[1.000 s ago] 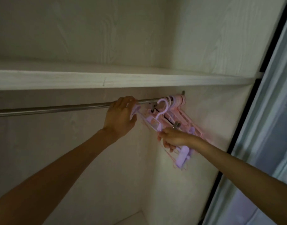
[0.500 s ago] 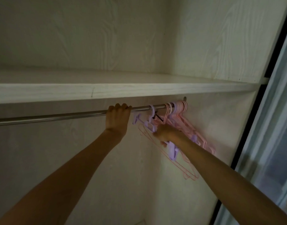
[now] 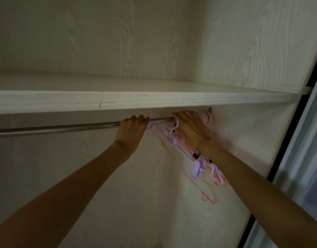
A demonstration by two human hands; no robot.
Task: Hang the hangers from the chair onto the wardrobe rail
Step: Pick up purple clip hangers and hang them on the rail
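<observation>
**Hooks hidden behind the right hand**

The left hand (image 3: 131,130) grips the rail (image 3: 55,128). The right hand (image 3: 189,128) covers the hangers' (image 3: 197,169) hooks on the rail's right end; its grasp cannot be told. The shelf (image 3: 136,101) overhangs.

Domestic bedroom storage: interior of a built-in wardrobe. Pale wood-grain panelling (image 3: 118,42) on back and side walls. Fixed shelf (image 3: 154,101) of the same finish across the full width. Metal wardrobe rail (image 3: 55,128) mounted just beneath the shelf, running to the right-hand side wall. Cluster of pink and lilac plastic hangers (image 3: 199,163) hooked at the rail's right end, household type, some with clips. Dark door frame (image 3: 279,167) with pale sliding panel at far right. Dim indoor lighting.
</observation>
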